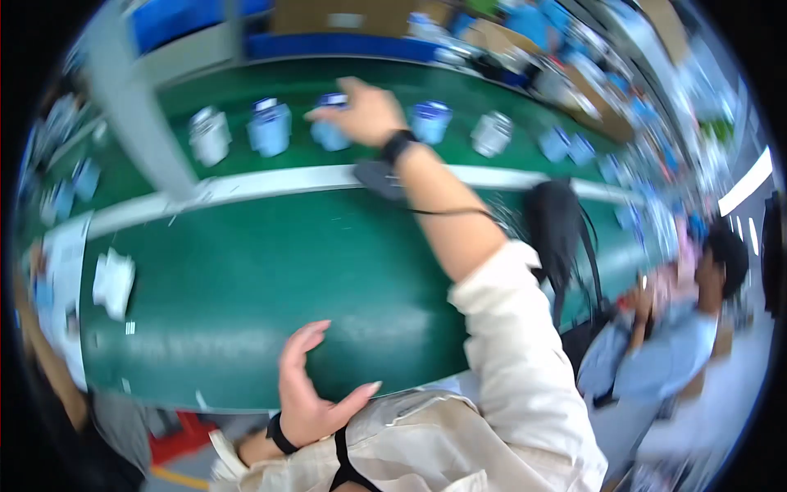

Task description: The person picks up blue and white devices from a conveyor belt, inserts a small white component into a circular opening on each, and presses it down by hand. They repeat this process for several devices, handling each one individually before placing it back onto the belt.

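My right hand [367, 115] reaches over the far green surface to a light blue container [332, 138] with a dark blue top. Its thumb and finger are apart around that top; motion blur hides whether they touch it. Similar blue containers stand to either side, one on the left [270, 129] and one on the right [430, 123]. Beyond these are a whitish container [211, 136] at the left and another pale container [492, 134] at the right. My left hand [310, 398] hovers by the near table edge, open and empty, thumb and fingers spread.
A pale rail [279, 182] divides the green worktop [246, 271] from the far strip. A grey post [135, 98] rises at left. White crumpled material [113, 283] lies at left; a black bag-like item [553, 221] is right of my arm. A co-worker [672, 328] sits at right.
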Demonstrator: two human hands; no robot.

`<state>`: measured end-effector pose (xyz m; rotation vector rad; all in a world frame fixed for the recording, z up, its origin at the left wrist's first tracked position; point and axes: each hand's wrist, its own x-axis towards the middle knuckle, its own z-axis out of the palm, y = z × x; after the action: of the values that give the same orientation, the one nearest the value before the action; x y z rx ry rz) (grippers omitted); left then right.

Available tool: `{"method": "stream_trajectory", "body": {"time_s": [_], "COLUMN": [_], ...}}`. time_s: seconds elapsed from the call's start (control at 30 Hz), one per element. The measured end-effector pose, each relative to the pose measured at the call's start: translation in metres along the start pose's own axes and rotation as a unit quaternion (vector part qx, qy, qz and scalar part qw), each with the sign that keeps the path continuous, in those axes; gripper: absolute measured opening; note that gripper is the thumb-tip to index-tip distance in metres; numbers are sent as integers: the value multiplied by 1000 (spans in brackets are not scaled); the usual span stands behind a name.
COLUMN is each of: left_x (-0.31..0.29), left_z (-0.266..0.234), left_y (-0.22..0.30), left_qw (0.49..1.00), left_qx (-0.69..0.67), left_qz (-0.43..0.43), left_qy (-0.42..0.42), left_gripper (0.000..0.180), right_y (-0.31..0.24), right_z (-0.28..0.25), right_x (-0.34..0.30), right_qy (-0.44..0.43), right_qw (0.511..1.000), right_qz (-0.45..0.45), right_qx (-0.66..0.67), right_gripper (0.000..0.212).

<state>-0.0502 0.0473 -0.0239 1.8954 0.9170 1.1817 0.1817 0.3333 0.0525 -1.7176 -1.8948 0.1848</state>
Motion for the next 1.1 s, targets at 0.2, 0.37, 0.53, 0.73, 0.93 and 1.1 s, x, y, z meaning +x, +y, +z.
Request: {"method": "stream_trajectory", "body": {"time_s": [0.2, 0.37, 0.53, 0.73, 0.93, 1.1], "left_x": [6, 3, -12, -25, -3, -8], "left_z": [6, 8, -11, -12, 4, 0], "left_y": [-3, 5, -9, -36, -8, -10], "left_qw": [993, 986, 986, 994, 999, 994], "left_qx": [-62, -49, -157, -58, 39, 93], "left_qz": [-68, -6, 22, -89, -9, -2], "left_qy": [79, 161, -51, -12, 36, 59], "left_gripper": [96, 110, 120, 108, 87, 83], "right_y": [-2, -53, -81, -70, -70, -80], "right_z": [40, -32, -60, -35, -46, -29], "right_x": [26, -85, -230, -278, -311, -304], "right_qy": [-37, -312, -360, 40, 99, 89], "right_qw": [998, 838, 747, 866, 956, 949], "right_qz": [-42, -363, -478, -410, -147, -161], "right_qx": [6, 262, 290, 283, 235, 256], "right_gripper": [70, 66, 48, 46, 24, 25]}}
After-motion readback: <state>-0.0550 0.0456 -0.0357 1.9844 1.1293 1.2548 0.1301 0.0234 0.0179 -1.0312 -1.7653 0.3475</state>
